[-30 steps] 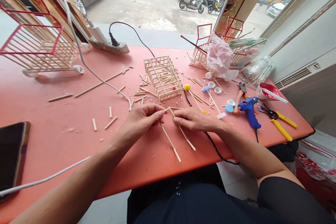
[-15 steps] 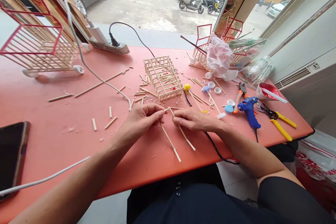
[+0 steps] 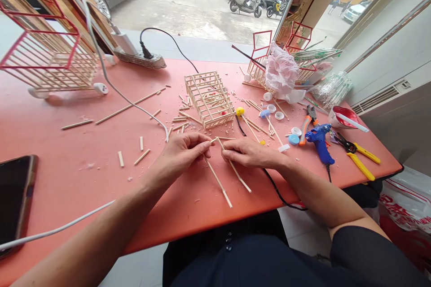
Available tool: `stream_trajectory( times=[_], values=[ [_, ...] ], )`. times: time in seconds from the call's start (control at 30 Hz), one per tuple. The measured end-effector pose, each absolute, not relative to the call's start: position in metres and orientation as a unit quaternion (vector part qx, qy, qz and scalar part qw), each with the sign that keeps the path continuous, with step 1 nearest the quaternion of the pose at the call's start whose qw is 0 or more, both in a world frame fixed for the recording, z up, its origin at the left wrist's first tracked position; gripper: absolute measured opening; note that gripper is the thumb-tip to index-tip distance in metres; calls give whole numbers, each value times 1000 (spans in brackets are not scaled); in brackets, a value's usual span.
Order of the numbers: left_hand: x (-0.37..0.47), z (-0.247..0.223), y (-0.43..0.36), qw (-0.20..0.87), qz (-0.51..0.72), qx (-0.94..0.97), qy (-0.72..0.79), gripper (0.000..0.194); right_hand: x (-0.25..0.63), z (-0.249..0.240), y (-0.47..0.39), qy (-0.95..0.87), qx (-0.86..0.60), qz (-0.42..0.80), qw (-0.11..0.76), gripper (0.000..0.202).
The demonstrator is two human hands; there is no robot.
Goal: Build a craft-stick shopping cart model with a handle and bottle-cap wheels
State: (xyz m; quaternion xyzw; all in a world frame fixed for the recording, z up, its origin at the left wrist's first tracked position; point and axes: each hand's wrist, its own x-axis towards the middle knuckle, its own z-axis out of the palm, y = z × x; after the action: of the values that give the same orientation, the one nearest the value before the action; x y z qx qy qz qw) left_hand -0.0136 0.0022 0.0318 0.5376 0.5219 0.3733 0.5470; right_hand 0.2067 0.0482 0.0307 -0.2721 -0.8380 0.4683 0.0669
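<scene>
Near the table's front edge, my left hand (image 3: 188, 150) is closed, thumb and fingers pinching a thin wooden stick (image 3: 218, 182) that slants down to the right. Beside it my right hand (image 3: 244, 152) grips a second wooden stick (image 3: 240, 177), roughly parallel to the first. Short crosswise stick pieces show between and above the fingertips; how they join is partly hidden by the fingers. Just beyond my hands stands a small open frame of wooden sticks (image 3: 210, 98), with loose cut pieces in and around it.
To the right lie a blue glue gun (image 3: 319, 143), orange-handled pliers (image 3: 306, 125), yellow-handled wire strippers (image 3: 358, 154) and bottle caps (image 3: 293, 139). A red-trimmed stick cart (image 3: 57, 63) stands at left. A white cable (image 3: 124, 94) crosses the table; a phone (image 3: 15, 202) lies at the left edge.
</scene>
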Motion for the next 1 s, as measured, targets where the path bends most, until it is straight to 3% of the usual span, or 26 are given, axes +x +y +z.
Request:
stream_trajectory(
  times=[1.0],
  values=[
    [-18, 21, 4, 529, 361, 561, 525, 28, 207, 31, 48, -834, -269, 476, 69, 28]
  ],
)
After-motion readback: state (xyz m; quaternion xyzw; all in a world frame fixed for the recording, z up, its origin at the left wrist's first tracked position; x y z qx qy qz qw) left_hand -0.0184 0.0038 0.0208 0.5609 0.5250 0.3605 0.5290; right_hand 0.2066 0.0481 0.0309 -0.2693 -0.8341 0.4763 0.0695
